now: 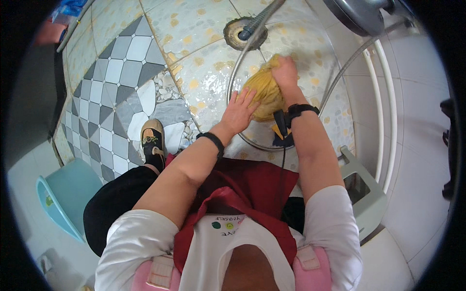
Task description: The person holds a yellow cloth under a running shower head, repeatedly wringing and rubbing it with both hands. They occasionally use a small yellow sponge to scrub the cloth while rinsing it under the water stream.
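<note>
A wet, bunched yellow cloth (263, 92) lies on the patterned tile floor (204, 85). At its upper right end, my right hand (285, 74) has its fingers closed on a fold. My left hand (238, 112) rests with spread fingers against the cloth's lower left side; its fingertips touch the fabric without closing round it. The underside of the cloth is hidden. A metal shower hose (232, 74) curves round the left of the cloth and below it. Beyond the cloth is a round floor drain (235, 35) with a grey pipe end set into it.
A grey shower head (355, 16) hangs at upper right, near white wall pipes (380, 109). A grey-green plastic stool (367, 203) stands at my right, and a light blue plastic basin (78, 196) at my left. My shoe (153, 140) is on grey mosaic tiles (109, 87). The floor shines wet.
</note>
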`<control>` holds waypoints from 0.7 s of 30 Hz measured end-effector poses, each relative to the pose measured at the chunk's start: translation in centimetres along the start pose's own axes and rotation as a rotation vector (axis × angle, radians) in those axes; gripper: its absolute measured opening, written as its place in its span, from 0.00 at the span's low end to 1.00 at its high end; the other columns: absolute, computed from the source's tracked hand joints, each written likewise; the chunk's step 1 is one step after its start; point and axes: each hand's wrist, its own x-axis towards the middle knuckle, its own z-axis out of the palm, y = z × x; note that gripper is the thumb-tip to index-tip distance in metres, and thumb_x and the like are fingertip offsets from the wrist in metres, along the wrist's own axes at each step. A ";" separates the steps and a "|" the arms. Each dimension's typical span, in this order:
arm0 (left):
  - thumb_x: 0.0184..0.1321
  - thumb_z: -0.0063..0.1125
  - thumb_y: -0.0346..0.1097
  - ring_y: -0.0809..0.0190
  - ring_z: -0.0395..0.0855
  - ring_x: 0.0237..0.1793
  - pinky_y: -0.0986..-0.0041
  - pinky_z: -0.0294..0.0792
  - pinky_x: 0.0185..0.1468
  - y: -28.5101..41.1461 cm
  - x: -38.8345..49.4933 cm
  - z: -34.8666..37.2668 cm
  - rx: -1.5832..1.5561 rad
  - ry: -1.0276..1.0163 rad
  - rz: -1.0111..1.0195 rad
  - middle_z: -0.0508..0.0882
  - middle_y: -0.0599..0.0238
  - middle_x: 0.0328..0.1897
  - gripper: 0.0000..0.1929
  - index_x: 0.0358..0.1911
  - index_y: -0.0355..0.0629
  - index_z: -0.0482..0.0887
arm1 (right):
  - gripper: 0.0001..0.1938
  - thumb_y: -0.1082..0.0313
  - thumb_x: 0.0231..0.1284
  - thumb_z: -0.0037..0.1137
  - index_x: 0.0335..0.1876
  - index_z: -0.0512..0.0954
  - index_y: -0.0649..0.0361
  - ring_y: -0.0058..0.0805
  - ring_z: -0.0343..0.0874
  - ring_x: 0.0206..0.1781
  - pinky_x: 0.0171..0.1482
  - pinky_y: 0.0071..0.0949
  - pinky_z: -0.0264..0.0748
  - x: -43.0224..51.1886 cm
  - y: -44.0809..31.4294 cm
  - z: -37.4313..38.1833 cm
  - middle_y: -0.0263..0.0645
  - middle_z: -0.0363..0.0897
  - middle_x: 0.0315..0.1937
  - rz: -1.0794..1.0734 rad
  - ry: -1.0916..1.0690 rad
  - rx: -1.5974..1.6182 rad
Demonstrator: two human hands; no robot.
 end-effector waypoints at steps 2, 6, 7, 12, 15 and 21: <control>0.54 0.51 0.41 0.49 0.47 0.69 0.53 0.46 0.66 -0.3 0.9 0.3 -0.047 0.082 -0.054 0.59 0.55 0.66 0.23 0.57 0.50 0.71 | 0.21 0.59 0.42 0.60 0.46 0.73 0.54 0.49 0.70 0.51 0.51 0.45 0.67 -0.9 -1.4 -1.7 0.46 0.72 0.47 0.115 -0.020 0.238; 0.55 0.49 0.41 0.50 0.48 0.69 0.54 0.46 0.67 -0.6 2.2 0.4 0.021 -0.113 -0.106 0.57 0.57 0.67 0.22 0.56 0.52 0.72 | 0.15 0.59 0.46 0.56 0.38 0.73 0.57 0.49 0.74 0.39 0.40 0.42 0.71 -5.8 -2.7 -1.5 0.45 0.75 0.36 -0.531 0.174 0.111; 0.54 0.50 0.41 0.50 0.48 0.69 0.54 0.46 0.67 -0.6 2.2 0.4 0.021 -0.105 -0.101 0.58 0.57 0.67 0.23 0.56 0.53 0.72 | 0.15 0.57 0.46 0.55 0.37 0.73 0.58 0.48 0.74 0.38 0.39 0.41 0.71 -6.1 -2.5 -1.1 0.45 0.75 0.35 -0.608 0.097 -0.022; 0.53 0.50 0.40 0.51 0.49 0.69 0.55 0.46 0.67 -1.1 1.3 0.4 -0.012 0.023 -0.013 0.60 0.58 0.66 0.23 0.56 0.54 0.71 | 0.14 0.58 0.50 0.49 0.37 0.73 0.58 0.45 0.73 0.37 0.40 0.41 0.70 -2.8 -0.8 1.2 0.46 0.73 0.33 -0.338 0.163 -0.299; 0.53 0.51 0.39 0.52 0.50 0.68 0.56 0.46 0.67 -1.1 1.2 0.9 -0.080 0.109 -0.013 0.59 0.60 0.67 0.23 0.57 0.53 0.71 | 0.11 0.60 0.51 0.48 0.36 0.73 0.58 0.45 0.73 0.39 0.40 0.41 0.71 -2.7 -1.2 1.5 0.46 0.72 0.33 -0.385 0.294 -0.169; 0.52 0.52 0.38 0.52 0.53 0.67 0.56 0.45 0.67 -0.7 0.9 0.9 0.011 -0.085 0.017 0.60 0.59 0.67 0.23 0.56 0.53 0.72 | 0.15 0.56 0.53 0.48 0.39 0.73 0.60 0.48 0.72 0.45 0.45 0.41 0.70 -4.8 -0.1 1.3 0.50 0.72 0.40 -0.355 -0.135 -0.319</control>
